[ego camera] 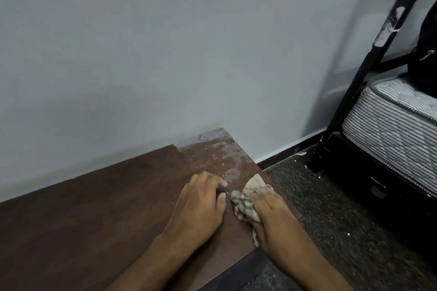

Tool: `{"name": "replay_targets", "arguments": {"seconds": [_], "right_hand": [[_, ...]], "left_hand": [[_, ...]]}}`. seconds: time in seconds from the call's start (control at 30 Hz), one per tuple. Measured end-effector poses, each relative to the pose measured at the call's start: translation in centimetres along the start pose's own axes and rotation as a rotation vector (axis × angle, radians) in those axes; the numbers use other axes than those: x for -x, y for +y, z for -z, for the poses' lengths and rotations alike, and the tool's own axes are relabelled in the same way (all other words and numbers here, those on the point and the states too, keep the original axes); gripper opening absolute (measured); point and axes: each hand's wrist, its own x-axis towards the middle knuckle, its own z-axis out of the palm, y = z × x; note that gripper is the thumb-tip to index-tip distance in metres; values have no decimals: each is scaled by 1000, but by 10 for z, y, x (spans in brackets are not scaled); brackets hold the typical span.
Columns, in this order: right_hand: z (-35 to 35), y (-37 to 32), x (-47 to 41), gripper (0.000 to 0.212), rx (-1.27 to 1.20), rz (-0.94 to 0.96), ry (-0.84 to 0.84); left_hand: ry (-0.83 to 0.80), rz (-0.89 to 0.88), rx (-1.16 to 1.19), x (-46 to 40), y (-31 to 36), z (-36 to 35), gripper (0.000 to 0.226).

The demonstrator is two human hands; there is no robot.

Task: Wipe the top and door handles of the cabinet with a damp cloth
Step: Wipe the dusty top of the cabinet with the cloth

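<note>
Running along the left and bottom is the cabinet top (pixel 94 208), dark brown wood, set against a pale grey wall (pixel 165 42); most of it looks clean, but the far right corner carries a whitish dusty patch (pixel 212 151). Left hand (pixel 198 210) lies palm down on the wood near the right end, fingers loosely curled with tips on the surface, holding nothing, just beside the dust. Right next to it, the cloth (pixel 246 203), a crumpled pale checked rag, sits on the cabinet top near its right edge, one corner poking out toward the dusty patch. Right hand (pixel 269 217) is pressed down on the cloth, fingers closed over it and gripping it against the wood; fingertips look dusted white. Both forearms come in from the bottom. No door handles in sight. Past the cabinet edge, dark speckled floor (pixel 331 208) with white flecks. Far right, a black metal bed frame (pixel 369 73) with chipped paint, holding a striped mattress (pixel 390 125).
</note>
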Motion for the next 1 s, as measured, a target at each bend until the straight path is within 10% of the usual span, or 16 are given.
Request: {"name": "replay_targets", "arguments": {"seconds": [0.43, 0.83, 1.0], "right_hand": [[-29, -14, -228, 38, -22, -74, -35], [-27, -9, -245, 33, -93, -62, -28], [-34, -19, -207, 30, -119, 223, -27]], "left_hand": [[36, 65, -34, -30, -41, 14, 19], [85, 115, -14, -60, -71, 23, 18], [113, 148, -48, -63, -87, 31, 23]]}}
